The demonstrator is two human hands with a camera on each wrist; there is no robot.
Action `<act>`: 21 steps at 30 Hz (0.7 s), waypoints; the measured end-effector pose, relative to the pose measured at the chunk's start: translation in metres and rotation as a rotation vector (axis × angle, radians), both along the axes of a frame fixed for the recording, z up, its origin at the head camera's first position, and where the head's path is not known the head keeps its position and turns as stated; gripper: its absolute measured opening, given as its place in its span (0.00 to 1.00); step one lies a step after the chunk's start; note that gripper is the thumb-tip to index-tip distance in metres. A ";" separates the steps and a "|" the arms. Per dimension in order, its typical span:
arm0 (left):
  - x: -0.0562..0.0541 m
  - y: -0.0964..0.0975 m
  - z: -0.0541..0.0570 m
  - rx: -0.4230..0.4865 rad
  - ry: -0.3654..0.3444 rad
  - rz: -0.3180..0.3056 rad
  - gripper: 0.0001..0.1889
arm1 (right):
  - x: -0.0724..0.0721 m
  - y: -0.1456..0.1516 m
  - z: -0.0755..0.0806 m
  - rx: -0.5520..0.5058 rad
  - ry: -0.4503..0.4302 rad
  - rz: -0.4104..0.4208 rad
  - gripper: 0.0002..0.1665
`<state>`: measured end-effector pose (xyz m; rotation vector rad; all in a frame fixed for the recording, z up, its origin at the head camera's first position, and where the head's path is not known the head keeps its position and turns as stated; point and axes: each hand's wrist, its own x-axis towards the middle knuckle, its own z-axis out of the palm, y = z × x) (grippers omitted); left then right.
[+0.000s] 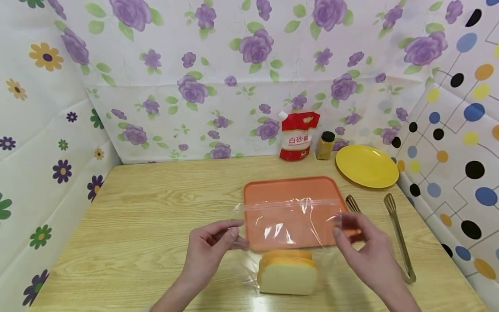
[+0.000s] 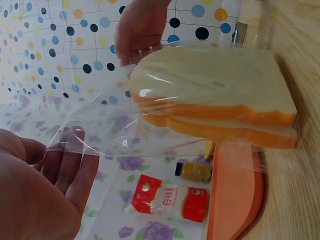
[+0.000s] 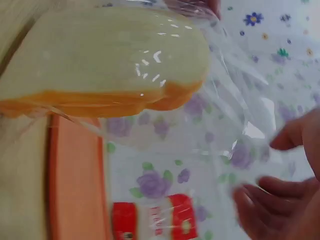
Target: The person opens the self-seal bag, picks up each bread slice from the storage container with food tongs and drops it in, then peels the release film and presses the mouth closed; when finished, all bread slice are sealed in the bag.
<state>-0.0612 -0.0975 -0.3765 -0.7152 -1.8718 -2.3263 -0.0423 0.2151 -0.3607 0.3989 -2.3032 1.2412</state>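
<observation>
On the wood-grain table, near the orange rectangular tray, a clear plastic bag of cream, orange-crusted bread slices is resting, probably light, limp and slippery, best taken by its side edges, my left hand pinching one, my right hand hovering alongside, fingers parted.

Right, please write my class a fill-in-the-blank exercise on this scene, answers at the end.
1. The clear bag holds ____ slices of bread.
2. The plate is coloured ____.
3. The jar has a ____ lid.
4. The hand nearer the metal tongs is the person's ____ one.

Missing words: two; yellow; black; right.
</observation>
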 end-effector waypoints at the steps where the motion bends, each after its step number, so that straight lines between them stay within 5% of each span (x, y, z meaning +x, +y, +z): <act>1: 0.000 0.001 0.000 0.001 0.009 -0.001 0.11 | 0.000 -0.007 0.005 0.039 0.158 -0.058 0.10; 5: -0.001 0.003 -0.001 0.021 0.053 -0.002 0.14 | -0.006 -0.045 0.034 0.095 0.714 -0.217 0.21; 8: -0.001 0.004 -0.001 0.027 0.087 0.013 0.16 | -0.012 -0.076 0.054 0.145 0.938 -0.145 0.16; 10: -0.001 0.005 -0.001 0.026 0.103 0.028 0.17 | -0.015 -0.090 0.060 0.228 0.924 -0.016 0.15; 13: -0.001 0.006 -0.002 0.041 0.123 0.026 0.18 | -0.022 -0.103 0.058 0.370 0.759 0.159 0.14; 16: -0.001 0.007 -0.002 0.060 0.156 0.004 0.19 | -0.032 -0.110 0.049 0.464 0.610 0.207 0.07; 21: -0.001 0.008 -0.003 0.057 0.200 -0.010 0.20 | -0.041 -0.117 0.042 0.475 0.573 0.234 0.07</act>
